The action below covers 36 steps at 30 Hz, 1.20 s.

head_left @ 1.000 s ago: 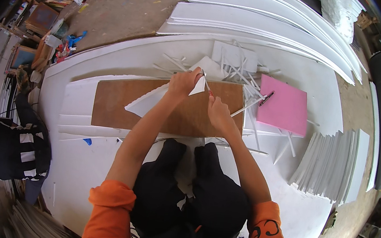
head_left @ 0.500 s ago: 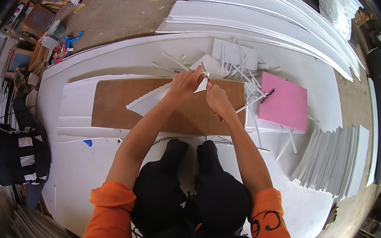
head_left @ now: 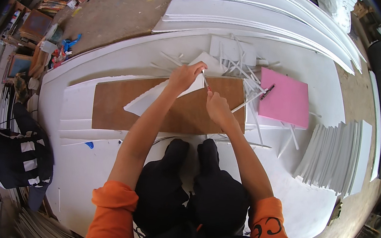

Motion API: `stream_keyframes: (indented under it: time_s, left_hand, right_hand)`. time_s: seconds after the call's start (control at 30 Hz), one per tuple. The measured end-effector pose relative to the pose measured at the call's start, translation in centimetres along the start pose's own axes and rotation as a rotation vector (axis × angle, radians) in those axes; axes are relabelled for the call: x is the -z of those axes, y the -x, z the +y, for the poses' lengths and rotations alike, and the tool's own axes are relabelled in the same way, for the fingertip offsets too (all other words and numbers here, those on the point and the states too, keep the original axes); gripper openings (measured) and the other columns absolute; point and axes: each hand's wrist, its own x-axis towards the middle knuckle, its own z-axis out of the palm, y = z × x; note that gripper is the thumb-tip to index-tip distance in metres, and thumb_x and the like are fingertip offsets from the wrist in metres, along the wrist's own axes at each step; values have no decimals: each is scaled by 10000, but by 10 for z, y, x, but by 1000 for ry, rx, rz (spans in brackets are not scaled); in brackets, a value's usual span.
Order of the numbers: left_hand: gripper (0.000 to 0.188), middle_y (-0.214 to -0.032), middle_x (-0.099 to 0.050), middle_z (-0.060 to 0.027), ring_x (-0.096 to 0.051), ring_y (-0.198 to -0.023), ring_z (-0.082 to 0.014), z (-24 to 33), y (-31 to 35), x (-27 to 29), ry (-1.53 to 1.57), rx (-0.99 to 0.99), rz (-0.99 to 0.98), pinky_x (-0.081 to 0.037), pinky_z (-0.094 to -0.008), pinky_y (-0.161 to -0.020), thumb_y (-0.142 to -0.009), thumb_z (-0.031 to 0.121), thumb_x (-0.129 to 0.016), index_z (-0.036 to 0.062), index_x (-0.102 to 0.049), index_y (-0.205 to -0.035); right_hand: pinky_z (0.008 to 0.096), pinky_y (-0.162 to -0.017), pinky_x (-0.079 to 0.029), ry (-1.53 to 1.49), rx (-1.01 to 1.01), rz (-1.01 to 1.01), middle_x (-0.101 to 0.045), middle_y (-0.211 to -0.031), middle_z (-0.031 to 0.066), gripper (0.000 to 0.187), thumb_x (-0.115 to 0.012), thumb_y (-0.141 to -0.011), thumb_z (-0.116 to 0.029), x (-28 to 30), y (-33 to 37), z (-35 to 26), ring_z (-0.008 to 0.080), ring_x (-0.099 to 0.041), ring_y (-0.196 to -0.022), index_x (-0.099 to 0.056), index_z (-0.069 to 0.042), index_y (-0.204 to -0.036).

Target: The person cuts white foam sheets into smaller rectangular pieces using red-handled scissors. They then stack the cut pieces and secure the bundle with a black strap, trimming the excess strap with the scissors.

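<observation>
Head view shows me, far from the spot, a big white sheet (head_left: 85, 177) on the ground. Long white boards (head_left: 240, 14) lie in a pile past its far edge. A brown board (head_left: 191, 114) lies on the sheet in front of the person's knees. A black and white bag (head_left: 12, 160) sits to the left. To the right I see a stack of white slabs (head_left: 331, 158) and, nearer the middle, a pink block (head_left: 286, 101). The white piece (head_left: 146, 97) lies slantwise over the brown board, partly under the left arm. I see the left hand (head_left: 186, 77) at its top end, fingers close together and bent; I cannot tell how tightly they hold it. The right hand (head_left: 220, 109) has its fingers wrapped round a knife (head_left: 209, 88) with a red handle. Its thin blade points up toward the left fingertips, by the piece's edge. Thin white strips (head_left: 255, 98) lie between the brown board and the pink block. A dark pen (head_left: 268, 92) lies on the pink block.
</observation>
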Motion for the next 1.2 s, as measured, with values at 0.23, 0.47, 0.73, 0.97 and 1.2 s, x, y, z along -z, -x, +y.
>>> stream_keyframes:
  time_s: [0.23,0.47,0.73,0.97,1.2]
  left_hand:
    - [241,-748,-575,-129,-540,-715,-363,14,1,14,-100,122,-130,-401,-427,-610,-900,347,-323,184,-466,-1005]
    - [249,-742,-575,-142,-536,-705,-372,11,1,15,-64,46,-106,-398,-433,-606,-896,362,-315,176,-455,-986]
    - [186,-678,-584,-109,-547,-661,-354,15,-3,15,-94,-33,-198,-406,-417,-572,-870,331,-412,182,-467,-967]
    - [179,-637,-560,-134,-538,-625,-367,9,-5,8,-165,-72,-184,-395,-431,-539,-864,330,-435,167,-460,-933]
    - [182,-637,-546,-166,-531,-650,-381,9,-4,11,-181,-51,-182,-381,-456,-552,-884,328,-388,157,-436,-927]
  right_hand:
    - [516,-769,-414,-28,10,-13,-546,-873,312,432,-252,-912,-330,7,10,-5,478,-523,-863,-454,52,-924]
    - [506,-799,-406,-30,-50,-15,-548,-954,286,439,-267,-905,-331,-5,-26,-9,453,-518,-922,-484,48,-949]
    - [491,-799,-413,-116,-121,-77,-539,-977,287,420,-292,-898,-309,-2,-36,-12,446,-514,-936,-498,55,-937]
    - [486,-732,-446,-14,-8,-38,-540,-935,304,440,-259,-911,-316,-1,-13,-1,458,-535,-858,-473,68,-942]
    - [506,-735,-435,18,-17,-1,-560,-867,290,408,-274,-911,-311,-3,5,8,465,-544,-828,-453,55,-894]
